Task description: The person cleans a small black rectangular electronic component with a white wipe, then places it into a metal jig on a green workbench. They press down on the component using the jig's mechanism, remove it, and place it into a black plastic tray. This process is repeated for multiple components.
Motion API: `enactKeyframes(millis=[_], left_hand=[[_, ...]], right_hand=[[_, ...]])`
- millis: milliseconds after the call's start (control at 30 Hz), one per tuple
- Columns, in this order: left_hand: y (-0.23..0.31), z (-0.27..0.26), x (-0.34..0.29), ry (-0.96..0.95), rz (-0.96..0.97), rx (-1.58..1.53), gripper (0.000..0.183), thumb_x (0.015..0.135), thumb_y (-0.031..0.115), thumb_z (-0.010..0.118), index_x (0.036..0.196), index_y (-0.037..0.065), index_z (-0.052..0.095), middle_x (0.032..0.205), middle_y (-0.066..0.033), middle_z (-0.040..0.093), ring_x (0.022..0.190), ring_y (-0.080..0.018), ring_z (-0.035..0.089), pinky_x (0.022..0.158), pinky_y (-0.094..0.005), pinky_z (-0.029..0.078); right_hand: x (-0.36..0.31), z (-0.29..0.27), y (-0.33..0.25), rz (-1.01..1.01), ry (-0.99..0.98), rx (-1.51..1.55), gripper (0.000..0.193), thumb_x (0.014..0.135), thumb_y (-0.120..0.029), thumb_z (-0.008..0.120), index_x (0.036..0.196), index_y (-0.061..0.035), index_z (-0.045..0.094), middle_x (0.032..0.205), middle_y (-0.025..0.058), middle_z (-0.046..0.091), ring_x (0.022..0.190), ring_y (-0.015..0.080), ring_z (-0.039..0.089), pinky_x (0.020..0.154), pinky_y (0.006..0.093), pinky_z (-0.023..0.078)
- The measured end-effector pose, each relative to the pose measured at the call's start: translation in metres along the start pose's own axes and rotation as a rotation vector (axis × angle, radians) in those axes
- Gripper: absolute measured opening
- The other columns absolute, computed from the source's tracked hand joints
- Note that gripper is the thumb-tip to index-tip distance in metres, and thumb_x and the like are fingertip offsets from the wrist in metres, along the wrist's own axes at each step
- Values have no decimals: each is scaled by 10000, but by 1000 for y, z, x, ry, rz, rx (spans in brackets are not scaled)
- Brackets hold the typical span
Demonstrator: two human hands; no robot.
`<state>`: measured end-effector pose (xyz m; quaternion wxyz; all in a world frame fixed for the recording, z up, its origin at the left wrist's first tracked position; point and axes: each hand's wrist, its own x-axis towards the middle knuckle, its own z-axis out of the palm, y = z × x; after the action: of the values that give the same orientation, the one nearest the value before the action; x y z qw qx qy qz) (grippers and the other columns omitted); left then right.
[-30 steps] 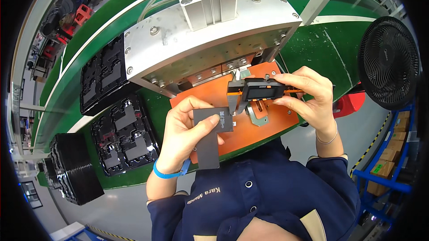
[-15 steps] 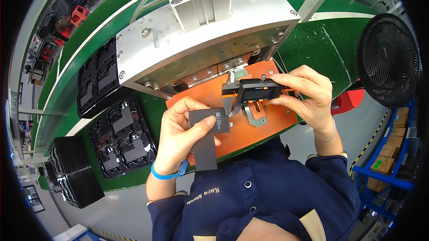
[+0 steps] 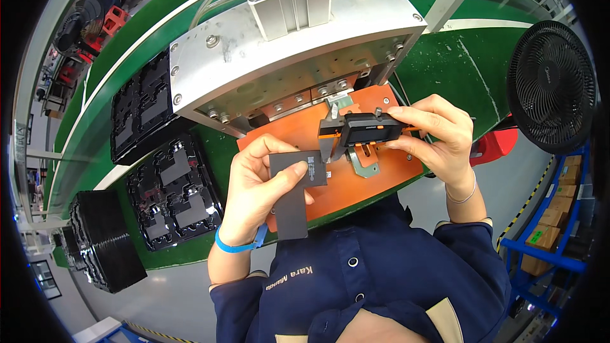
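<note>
Pinched between the thumb and fingers of my left hand (image 3: pixel 257 181) is a dark grey, L-shaped battery cell (image 3: pixel 291 206) with a small printed code near its upper right. My right hand (image 3: pixel 438 136) grips a black digital caliper (image 3: pixel 368 130) by its right end, thumb below and fingers above. The caliper's jaws (image 3: pixel 327 143) point down beside the cell's upper right edge; whether they touch it I cannot tell. Beneath both hands lies an orange plate (image 3: pixel 343 193), with a metal bracket (image 3: pixel 365 168) fixed on it. A blue band circles my left wrist.
A large metal press (image 3: pixel 292 57) with a cylinder on top stands just beyond the hands. At the left, black trays (image 3: pixel 175 193) hold grey cells, near stacked black trays (image 3: pixel 105 241). A black fan (image 3: pixel 551 85) and a blue rack with boxes (image 3: pixel 546 235) are at the right.
The caliper has shifted very slightly to the right, and its display is tilted a little differently. Both hands keep their hold, and the cell has barely moved.
</note>
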<state>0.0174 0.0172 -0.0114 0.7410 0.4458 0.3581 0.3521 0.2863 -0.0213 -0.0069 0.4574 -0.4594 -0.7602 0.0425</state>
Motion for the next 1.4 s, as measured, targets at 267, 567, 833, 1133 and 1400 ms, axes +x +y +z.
enactKeyframes(millis=[267,567,833,1133,1400], left_hand=[[1,0,0,-7,2,-25,134,849,6,640,925,-6,530,843,-119,662,617,-160,672,516,-256,558],[0,-1,1,0,2,-16,127,851,10,639,923,-5,535,832,-121,666,606,-158,670,510,-251,552],[3,2,0,-8,5,-30,126,856,21,640,929,-8,542,846,-118,666,649,-151,674,541,-249,566],[44,-99,-72,1007,667,1353,162,780,-17,698,936,23,709,820,-74,671,684,-130,655,594,-252,505],[8,-256,-94,1060,638,1829,200,857,74,634,1049,67,690,1016,-131,686,882,-283,679,740,-325,553]], right_hand=[[-6,1,-2,18,-4,66,463,597,-127,826,1046,-85,720,732,38,613,595,134,572,508,240,453],[-5,4,0,13,-5,65,459,600,-129,823,1045,-85,722,734,38,615,595,133,573,510,241,451],[0,0,-6,3,-28,26,438,605,-120,819,1029,-67,720,751,48,623,611,156,592,530,256,467],[-60,-61,53,552,163,144,499,792,59,666,1275,13,553,933,-30,521,801,35,467,726,152,371],[-136,-52,181,826,173,-268,441,813,-99,740,1235,-63,618,703,-77,473,629,12,389,559,169,305]])
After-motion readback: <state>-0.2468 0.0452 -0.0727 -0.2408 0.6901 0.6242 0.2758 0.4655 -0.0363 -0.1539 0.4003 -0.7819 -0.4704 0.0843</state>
